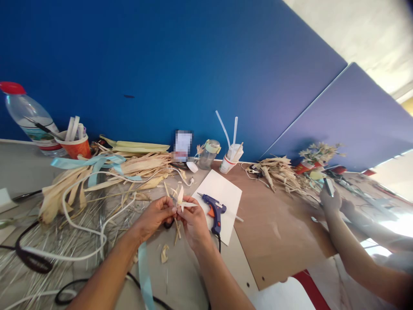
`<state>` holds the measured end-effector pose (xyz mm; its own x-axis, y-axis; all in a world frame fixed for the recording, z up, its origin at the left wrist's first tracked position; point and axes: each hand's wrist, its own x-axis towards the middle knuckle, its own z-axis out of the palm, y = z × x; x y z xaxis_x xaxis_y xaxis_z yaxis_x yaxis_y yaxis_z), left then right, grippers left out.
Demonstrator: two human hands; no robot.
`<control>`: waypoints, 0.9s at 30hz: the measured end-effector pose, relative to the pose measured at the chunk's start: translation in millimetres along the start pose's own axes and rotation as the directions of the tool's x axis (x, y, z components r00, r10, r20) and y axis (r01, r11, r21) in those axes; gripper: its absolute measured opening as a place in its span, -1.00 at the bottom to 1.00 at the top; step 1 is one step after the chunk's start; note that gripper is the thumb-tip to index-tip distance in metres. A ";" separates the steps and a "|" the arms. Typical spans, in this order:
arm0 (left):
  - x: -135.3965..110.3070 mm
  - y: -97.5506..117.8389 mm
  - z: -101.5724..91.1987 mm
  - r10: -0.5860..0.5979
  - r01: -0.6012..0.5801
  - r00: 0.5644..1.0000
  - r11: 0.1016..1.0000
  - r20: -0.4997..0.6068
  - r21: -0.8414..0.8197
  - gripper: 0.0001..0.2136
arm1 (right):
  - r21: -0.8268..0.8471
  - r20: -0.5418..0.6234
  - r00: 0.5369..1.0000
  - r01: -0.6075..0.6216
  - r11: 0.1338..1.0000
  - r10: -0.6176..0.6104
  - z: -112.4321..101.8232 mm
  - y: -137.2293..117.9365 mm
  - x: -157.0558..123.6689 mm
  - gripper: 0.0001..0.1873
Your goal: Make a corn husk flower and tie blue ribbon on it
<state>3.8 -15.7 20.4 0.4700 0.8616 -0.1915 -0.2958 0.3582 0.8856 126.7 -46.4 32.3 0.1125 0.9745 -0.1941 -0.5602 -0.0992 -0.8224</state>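
Observation:
Between my two hands is a small corn-husk flower (181, 199) with pale pointed petals. My left hand (161, 212) pinches its base from the left. My right hand (193, 217) grips it from the other side, fingertips meeting those of the left. Thin straw-like stems (177, 231) show just below the fingers. To the right of my right hand, a blue glue gun (215, 211) with an orange trigger lies on a white sheet (229, 189). A curled husk scrap (164, 254) lies on the table below my hands.
Dried husks (142, 165) with a light blue ribbon (97, 162), a white cable (103, 232) and loose stalks cover the left side. A bottle (30, 116), an orange cup (77, 147), a jar (209, 155) and a cup of glue sticks (229, 161) stand behind. At right, another person's hand (331, 200) holds something.

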 end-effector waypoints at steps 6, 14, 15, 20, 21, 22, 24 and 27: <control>-3.1 3.4 -4.5 -0.032 0.035 0.999 0.998 0.044 -0.050 -0.74 | 0.032 -0.032 0.999 0.036 0.999 -0.035 -1.0 1.4 2.5 -0.58; -0.8 -0.4 -4.4 -0.001 0.000 1.000 0.999 -0.024 -0.039 -0.75 | -0.035 -0.076 0.980 0.181 0.983 -0.183 -2.0 2.1 3.9 -0.62; -0.9 0.4 -4.8 0.015 -0.016 1.000 0.998 -0.025 -0.064 -0.76 | -0.058 -0.074 0.978 0.191 0.980 -0.195 -1.8 1.8 3.5 -0.63; 0.6 3.6 -9.6 0.120 -0.133 0.990 0.971 -0.075 -0.197 -0.77 | -0.177 -0.100 0.958 0.247 0.953 -0.267 -2.1 2.5 3.0 -0.66; 1.6 3.1 -9.8 0.123 -0.142 0.987 0.969 -0.103 -0.200 -0.77 | -0.197 -0.103 0.953 0.261 0.945 -0.285 -2.2 3.2 3.1 -0.67; 2.6 2.3 -9.3 0.122 -0.145 0.985 0.969 -0.122 -0.201 -0.78 | -0.218 -0.101 0.948 0.274 0.937 -0.301 -2.2 4.1 3.1 -0.67; 4.3 0.4 -6.3 0.113 -0.135 0.987 0.970 -0.118 -0.201 -0.80 | -0.256 -0.086 0.942 0.293 0.921 -0.324 -1.8 6.2 2.6 -0.67; 4.3 -0.1 1.0 0.101 -0.115 0.991 0.976 -0.082 -0.187 -0.82 | -0.287 -0.065 0.942 0.298 0.910 -0.329 -0.2 9.0 0.9 -0.67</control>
<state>6.6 -12.4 20.0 0.3675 0.9201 -0.1351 -0.4982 0.3175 0.8069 121.9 -46.4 24.6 0.3430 0.9378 0.0528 -0.2408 0.1422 -0.9601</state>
